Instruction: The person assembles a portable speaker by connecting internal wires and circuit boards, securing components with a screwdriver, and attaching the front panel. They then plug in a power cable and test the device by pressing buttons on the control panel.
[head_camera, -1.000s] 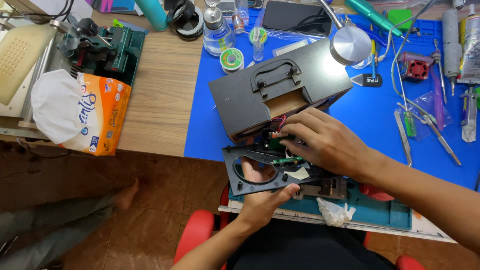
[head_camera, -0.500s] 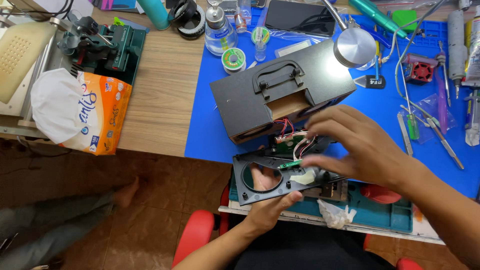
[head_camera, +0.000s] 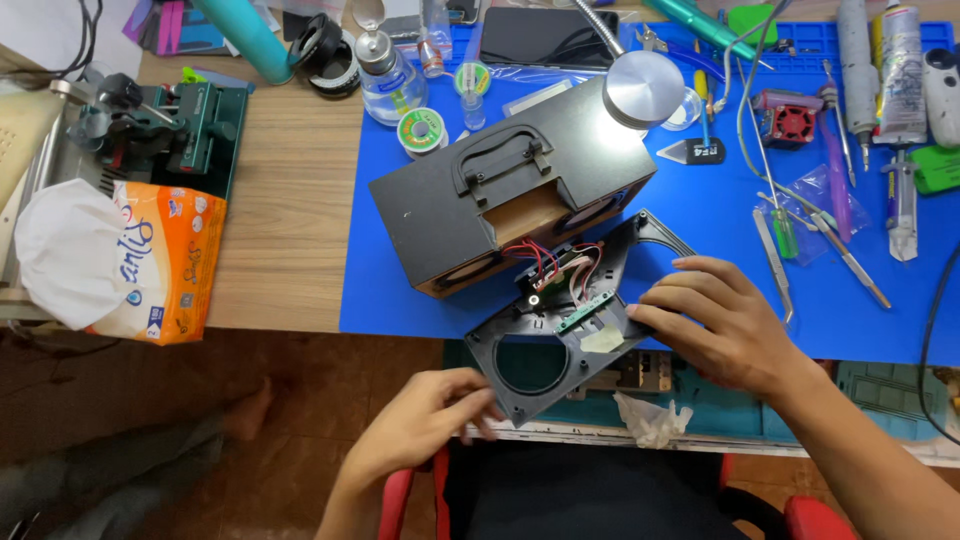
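Two hands grip a black front panel (head_camera: 560, 345) with round holes: left hand (head_camera: 425, 425) at seven o'clock, right hand (head_camera: 725, 320) at three, wires trailing to the speaker box (head_camera: 500, 200).

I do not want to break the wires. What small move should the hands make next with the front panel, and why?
Probably tilt the black front panel open a little more, slowly. The left hand holds its near corner and the right hand its right edge, beside the small green circuit board. Short red and white wires run from the panel into the black speaker box, so a wide pull might strain them.
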